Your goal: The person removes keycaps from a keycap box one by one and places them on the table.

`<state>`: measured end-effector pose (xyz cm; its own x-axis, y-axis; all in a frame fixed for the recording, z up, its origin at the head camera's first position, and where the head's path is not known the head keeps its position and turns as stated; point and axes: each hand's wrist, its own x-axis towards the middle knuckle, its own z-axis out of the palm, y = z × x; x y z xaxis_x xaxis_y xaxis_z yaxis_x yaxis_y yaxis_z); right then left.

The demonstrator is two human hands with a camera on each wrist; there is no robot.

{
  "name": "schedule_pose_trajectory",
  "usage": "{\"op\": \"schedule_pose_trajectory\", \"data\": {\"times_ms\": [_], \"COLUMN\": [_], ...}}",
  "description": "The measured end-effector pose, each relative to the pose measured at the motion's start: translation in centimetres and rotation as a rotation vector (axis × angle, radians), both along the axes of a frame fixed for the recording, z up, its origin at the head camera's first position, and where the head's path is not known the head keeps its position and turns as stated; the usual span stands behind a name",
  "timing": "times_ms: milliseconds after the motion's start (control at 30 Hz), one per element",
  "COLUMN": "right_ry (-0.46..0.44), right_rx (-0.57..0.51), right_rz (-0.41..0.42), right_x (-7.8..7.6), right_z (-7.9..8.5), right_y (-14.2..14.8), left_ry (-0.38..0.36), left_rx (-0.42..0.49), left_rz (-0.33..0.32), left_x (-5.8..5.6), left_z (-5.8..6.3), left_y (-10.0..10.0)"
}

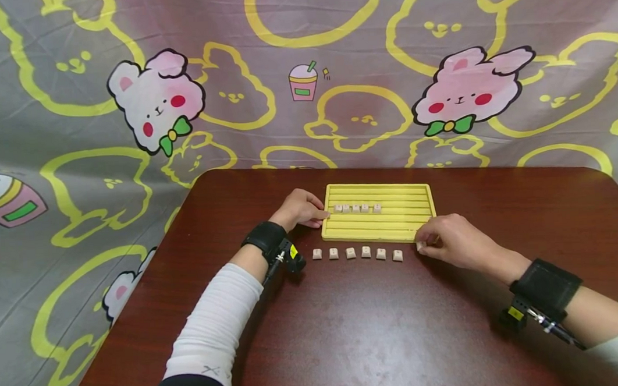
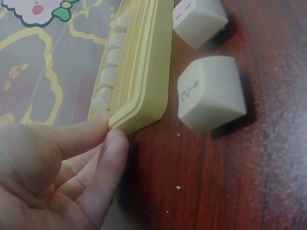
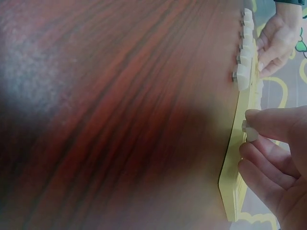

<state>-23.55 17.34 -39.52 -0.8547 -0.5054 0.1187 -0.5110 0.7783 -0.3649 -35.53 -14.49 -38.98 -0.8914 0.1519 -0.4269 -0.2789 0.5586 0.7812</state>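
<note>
A shallow yellow ridged tray [image 1: 406, 210] lies on the table, with several off-white keycaps [image 1: 356, 208] standing in one of its grooves. My left hand [image 1: 300, 210] grips the tray's left edge, the thumb on top of the rim in the left wrist view. At the tray's near right corner, my right hand [image 1: 450, 239] pinches a single keycap [image 3: 250, 132] between thumb and fingertips. In front of the tray, several more keycaps [image 1: 365, 252] stand in a spaced row on the table. Markings show on their tops; most are too small to read.
The dark reddish-brown wooden table [image 1: 347, 331] extends around the tray. Behind it hangs a grey cloth [image 1: 279, 119] printed with yellow outlines and bunny faces. Each wrist wears a black strap [image 1: 547, 288] with a small camera.
</note>
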Motion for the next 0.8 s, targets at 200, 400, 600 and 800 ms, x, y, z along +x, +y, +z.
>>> {"op": "schedule_pose_trajectory", "data": {"times_ms": [200,400,600,800], "right_ry": [-0.002,-0.003,-0.025,-0.037], "right_rx": [-0.015,-0.008,-0.001,0.006], "right_rz": [0.016,0.033,0.03,0.035], "right_x": [0.29,0.48,0.56,0.57], "right_z": [-0.17,-0.25,-0.29,-0.36], "right_y": [0.09,0.09,0.05,-0.17], "left_ry": [-0.001,-0.002,-0.007,-0.005], "left_rx": [0.014,0.012,0.012,0.014], "left_rz": [0.002,-0.003,-0.005,-0.006], "left_x": [0.04,0.08,0.02,-0.02], "left_z": [0.03,0.13,0.12,0.07], "left_y": [0.04,0.09,0.11,0.09]}}
